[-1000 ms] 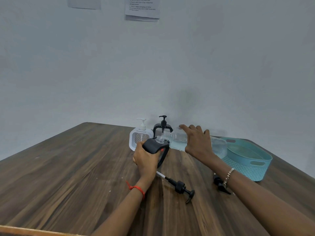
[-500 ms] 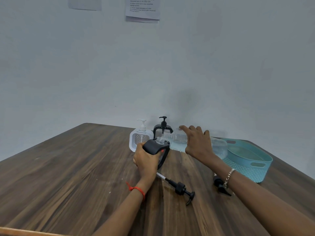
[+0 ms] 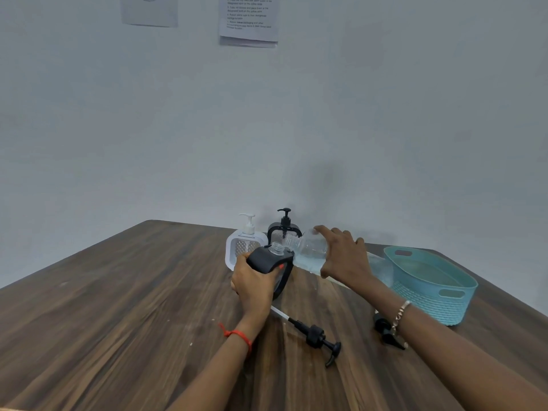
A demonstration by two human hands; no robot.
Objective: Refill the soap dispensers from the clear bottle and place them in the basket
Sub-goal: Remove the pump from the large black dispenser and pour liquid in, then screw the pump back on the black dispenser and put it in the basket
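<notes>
black dispenser (image 3: pixel 271 258), uncapped, is mid-frame, my left hand (image 3: pixel 255 281) wrapped round it. my right hand (image 3: pixel 345 258) grips the tilted clear bottle (image 3: pixel 308 250), mouth at its neck: pouring, i judge. next: refit the pump (image 3: pixel 315 337) lying on the surface (image 3: pixel 133 307), then the basket (image 3: pixel 462 285) at right.

I get soft, even, cool-toned light with no obvious source. The wall (image 3: pixel 385 114) is a flat grey-blue, with one faint smudge of shadow above the right hand (image 3: pixel 347 256). The worktop (image 3: pixel 118 307) shows a dull sheen and no hard glare, and its far edges splay out with the wide lens. Print on the paper sheets (image 3: pixel 249 19) up top is too soft to read. The left hand (image 3: pixel 255 280) looks slightly blurred, the black dispenser (image 3: pixel 267 259) in it is near-featureless, and the clear bottle (image 3: pixel 308 250) shows only weak highlights.
</notes>
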